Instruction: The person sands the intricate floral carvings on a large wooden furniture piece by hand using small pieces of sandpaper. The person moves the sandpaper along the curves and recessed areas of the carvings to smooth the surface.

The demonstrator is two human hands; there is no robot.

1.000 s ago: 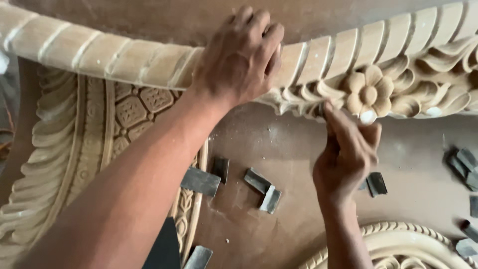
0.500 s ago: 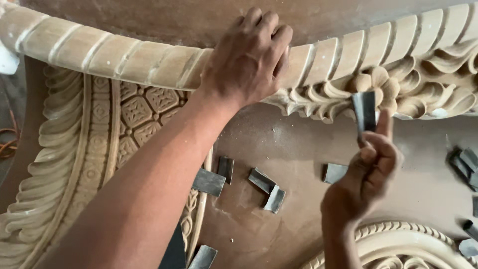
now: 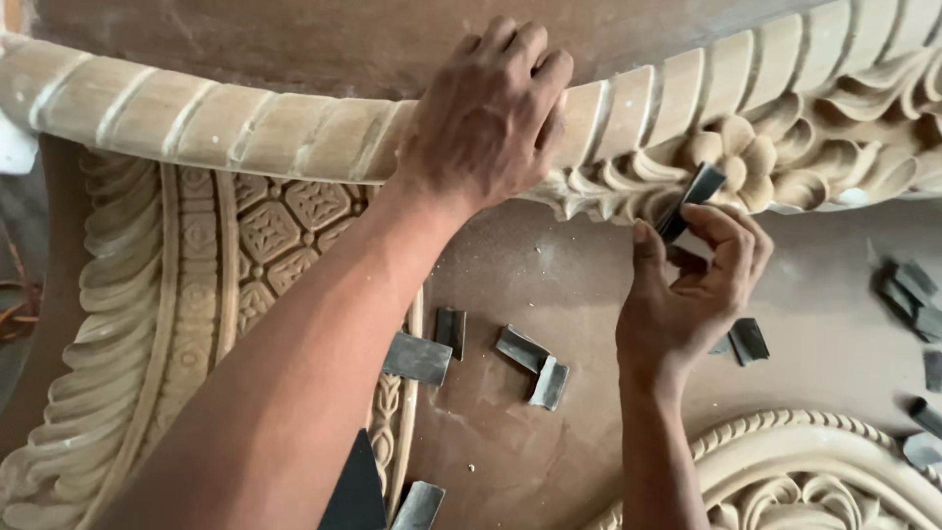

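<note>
Wood, pale and carved, fills the view: a panel of scrolls and lattice squares (image 3: 265, 236) lies at nine o'clock on the brown bench (image 3: 549, 285). Across the top runs a curved, ribbed carved rail (image 3: 196, 123), from ten o'clock over to two o'clock. The left hand (image 3: 486, 123) lies palm-down on this rail at twelve o'clock, fingers curled over its far edge, its grip a flat press on the wood. Below it, near six o'clock, several dark metal scraper blades (image 3: 520, 348) lie loose on the bench. At three o'clock the right hand (image 3: 687, 294) pinches a small dark scraper blade (image 3: 692, 196) between thumb and fingers, its tip touching the carved flower (image 3: 741, 157) under the rail. More blades (image 3: 913, 294) lie at the far right, and another carved arch (image 3: 814, 471) sits at five o'clock.
</note>
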